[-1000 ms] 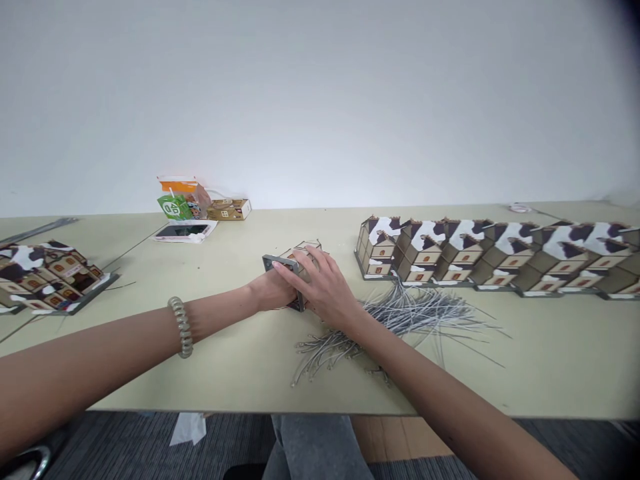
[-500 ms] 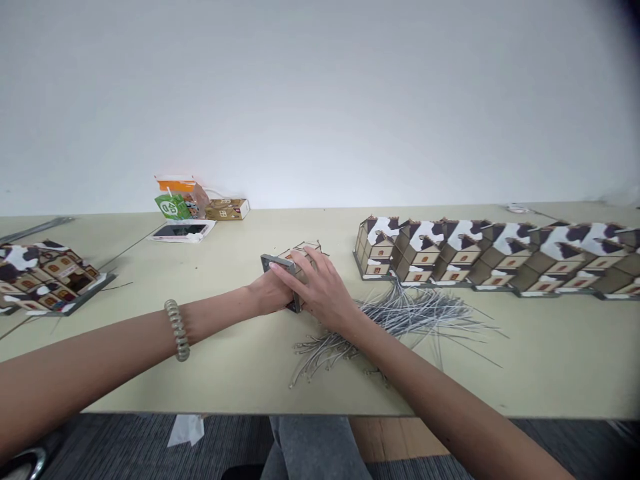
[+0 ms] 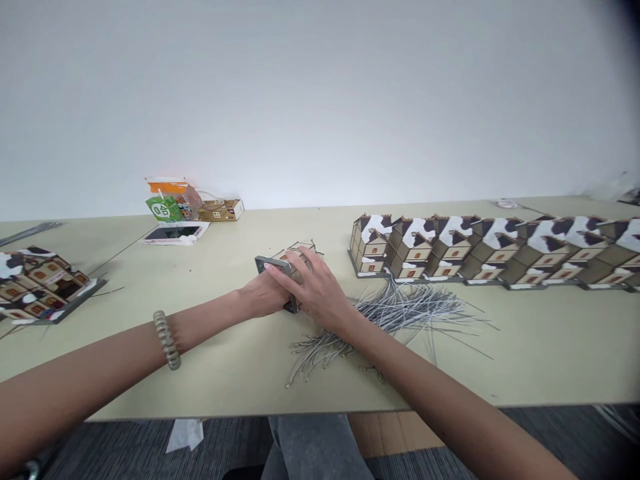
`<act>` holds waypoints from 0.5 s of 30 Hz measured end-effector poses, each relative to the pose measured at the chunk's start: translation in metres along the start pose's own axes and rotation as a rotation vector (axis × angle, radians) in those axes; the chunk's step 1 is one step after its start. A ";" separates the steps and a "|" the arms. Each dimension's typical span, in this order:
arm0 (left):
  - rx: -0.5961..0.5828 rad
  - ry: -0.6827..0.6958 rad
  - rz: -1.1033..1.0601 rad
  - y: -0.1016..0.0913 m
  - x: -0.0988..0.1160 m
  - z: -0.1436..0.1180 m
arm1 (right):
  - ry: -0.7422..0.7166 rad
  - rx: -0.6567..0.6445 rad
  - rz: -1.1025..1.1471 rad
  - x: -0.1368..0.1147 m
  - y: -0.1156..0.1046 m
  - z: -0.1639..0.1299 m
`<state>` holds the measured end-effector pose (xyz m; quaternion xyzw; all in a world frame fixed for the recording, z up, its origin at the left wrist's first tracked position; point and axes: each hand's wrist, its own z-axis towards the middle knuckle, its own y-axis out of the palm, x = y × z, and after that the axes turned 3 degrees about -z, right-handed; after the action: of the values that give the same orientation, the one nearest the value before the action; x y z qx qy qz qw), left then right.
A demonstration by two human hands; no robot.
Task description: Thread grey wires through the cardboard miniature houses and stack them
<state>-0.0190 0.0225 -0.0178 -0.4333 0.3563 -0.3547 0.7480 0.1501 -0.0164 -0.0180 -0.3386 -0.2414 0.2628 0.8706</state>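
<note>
A small model house with a grey base is tipped on its side between my hands, its underside facing left. My right hand wraps over the house, thumb along the base's edge and fingers across the walls. My left hand, with a clear coiled band on its wrist, reaches against the underside. Its fingertips are hidden behind or inside the base, so their grip does not show. A bunch of thin grey wires with small tips lies beneath and beyond my right forearm.
Several snow-roofed model houses stand in a row at the right. Another model house sits at the far left. Near the wall are a phone, a green packet and a gold box. The table's front edge runs below.
The view has turned slightly, shifting the table things a little left. Both hands stay at the model house, with no clear change in their hold.
</note>
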 end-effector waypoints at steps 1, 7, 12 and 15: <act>-0.027 0.036 0.027 0.001 0.000 0.000 | 0.000 -0.004 0.001 0.000 0.000 0.000; -0.219 0.182 0.271 -0.030 0.007 -0.001 | 0.044 0.030 0.062 0.010 -0.004 -0.001; 0.173 0.228 0.298 -0.075 0.009 -0.022 | 0.299 0.183 0.232 0.022 -0.011 0.000; 0.494 0.001 0.248 -0.085 0.007 -0.023 | 0.399 0.290 0.255 0.025 -0.014 0.000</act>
<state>-0.0532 -0.0242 0.0485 -0.1905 0.3098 -0.3368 0.8685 0.1728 -0.0103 -0.0023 -0.2831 0.0198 0.3302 0.9002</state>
